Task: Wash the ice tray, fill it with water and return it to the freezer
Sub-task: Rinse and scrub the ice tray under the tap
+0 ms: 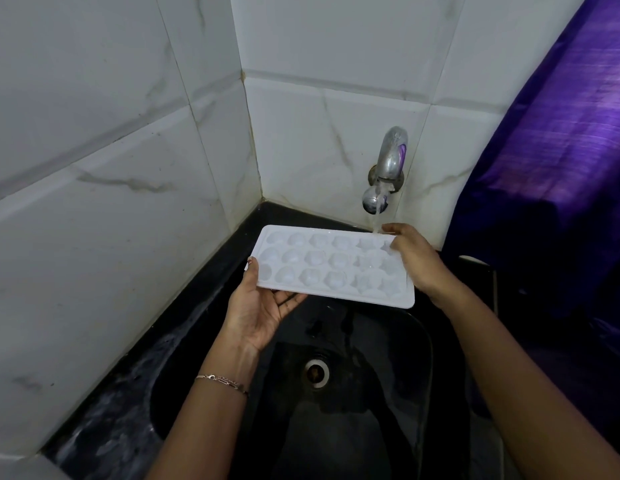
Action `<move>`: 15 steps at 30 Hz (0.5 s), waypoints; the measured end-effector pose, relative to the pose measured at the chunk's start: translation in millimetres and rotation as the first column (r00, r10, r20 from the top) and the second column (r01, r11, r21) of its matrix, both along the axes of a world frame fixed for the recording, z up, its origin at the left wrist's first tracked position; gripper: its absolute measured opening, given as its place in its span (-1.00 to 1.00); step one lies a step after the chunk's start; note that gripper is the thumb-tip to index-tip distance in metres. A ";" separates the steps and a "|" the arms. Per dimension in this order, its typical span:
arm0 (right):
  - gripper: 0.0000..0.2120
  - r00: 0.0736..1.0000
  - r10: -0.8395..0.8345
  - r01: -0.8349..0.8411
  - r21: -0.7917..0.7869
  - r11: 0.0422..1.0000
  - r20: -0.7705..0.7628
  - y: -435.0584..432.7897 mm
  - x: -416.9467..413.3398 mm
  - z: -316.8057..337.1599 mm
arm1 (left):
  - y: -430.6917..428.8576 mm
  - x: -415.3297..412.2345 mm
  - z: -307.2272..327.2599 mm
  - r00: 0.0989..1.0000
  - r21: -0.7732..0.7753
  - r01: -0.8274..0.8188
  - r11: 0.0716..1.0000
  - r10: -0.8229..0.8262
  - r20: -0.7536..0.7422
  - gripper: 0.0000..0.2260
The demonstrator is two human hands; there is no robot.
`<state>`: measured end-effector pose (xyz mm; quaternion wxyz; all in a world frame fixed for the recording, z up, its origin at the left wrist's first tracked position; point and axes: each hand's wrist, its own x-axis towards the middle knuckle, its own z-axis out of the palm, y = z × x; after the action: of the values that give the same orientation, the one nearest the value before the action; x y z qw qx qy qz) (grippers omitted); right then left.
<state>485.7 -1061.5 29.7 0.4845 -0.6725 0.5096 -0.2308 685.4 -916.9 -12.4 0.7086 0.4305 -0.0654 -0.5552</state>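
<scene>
From the head camera, the person holds the white ice tray (pixel 332 266) flat above the black sink (pixel 419 341), cavities up, 3 rows of 6. The left hand (pixel 263 306) is open under the near left corner, with the thumb pressing on the rim. The right hand (pixel 414 259) lies over the far right end, and I cannot tell how firmly its fingers close. The tap (pixel 388 164) is running and the stream (pixel 377 216) falls just at the far right corner, beside the right hand. I think the risk is this: the wet plastic is slippery and the left support is loose, so the tray may tilt and slip into the sink. The stream may also splash over the rim.
</scene>
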 end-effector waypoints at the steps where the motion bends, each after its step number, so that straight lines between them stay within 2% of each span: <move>1: -0.59 0.971 0.029 -0.076 -0.190 0.979 -0.237 2.2 -2.7 -1.8 | -1.3 -1.7 -0.5 1.000 -0.003 0.000 1.000 0.000 0.005 -0.60; 2: -0.51 0.892 0.032 -0.196 -0.321 0.927 -0.452 4.8 -6.1 -4.0 | -2.8 -3.9 -1.1 1.000 -0.005 0.003 1.000 -0.003 0.011 -0.60; 3: -0.44 0.805 0.015 -0.299 -0.383 0.874 -0.593 7.3 -8.9 -6.4 | -4.5 -6.8 -1.6 1.000 -0.007 0.009 1.000 -0.009 0.017 -0.59; 6: -0.21 0.644 -0.028 -0.422 -0.386 0.820 -0.764 20.0 -8.6 -9.3 | -12.5 -19.5 -2.8 0.999 -0.010 0.028 1.000 -0.028 0.023 -0.57; 7: -0.14 0.628 -0.021 -0.440 -0.377 0.815 -0.778 25.9 -5.4 -11.0 | -15.6 -24.4 -3.5 0.999 -0.010 0.033 0.999 -0.032 0.019 -0.56; 9: -0.07 0.655 0.014 -0.445 -0.370 0.816 -0.756 37.5 2.3 -14.5 | -20.6 -33.7 -4.7 0.999 -0.008 0.041 0.999 -0.041 0.013 -0.54; 11: -0.04 0.689 0.019 -0.439 -0.395 0.807 -0.725 40.8 6.9 -18.5 | -24.3 -39.6 -7.6 0.999 -0.014 0.041 0.999 -0.041 -0.006 -0.52; 15: -0.02 0.689 0.000 -0.466 -0.443 0.766 -0.725 32.6 14.8 -17.4 | -31.6 -45.0 -11.6 0.998 -0.043 0.044 0.998 -0.046 -0.043 -0.52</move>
<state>500.5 -1028.9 12.3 0.0489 -0.8874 0.4563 -0.0448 640.4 -948.6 -24.0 0.7060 0.4017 -0.0714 -0.5789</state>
